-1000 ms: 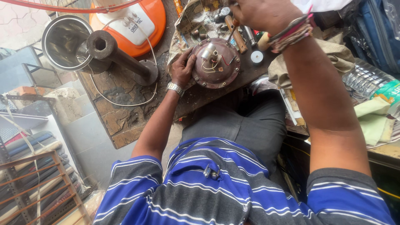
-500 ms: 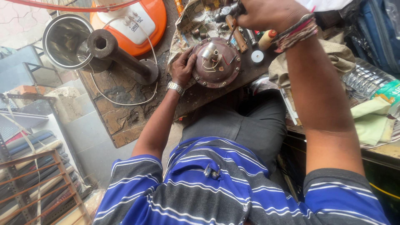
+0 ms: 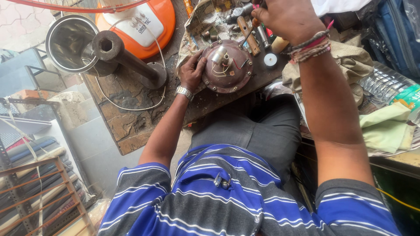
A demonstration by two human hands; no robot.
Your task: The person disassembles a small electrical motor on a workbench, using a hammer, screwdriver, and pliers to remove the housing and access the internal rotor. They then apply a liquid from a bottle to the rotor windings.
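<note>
On a worn wooden workbench [image 3: 131, 126], the left hand [image 3: 191, 72] grips and steadies a round brown metal motor housing [image 3: 227, 66] while the right hand [image 3: 286, 17] clasps a wooden-handled screwdriver [image 3: 247, 34] angled toward its rim.

Soft daylight lit the scene evenly, brightest at the washed-out upper left; shadows stayed faint. Glare flashed off the steel pot [image 3: 70, 41]; focus held sharp, with wide-angle stretching toward the edges.

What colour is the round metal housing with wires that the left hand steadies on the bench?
Dull reddish-brown, round metal housing; seen in the head view.
</note>
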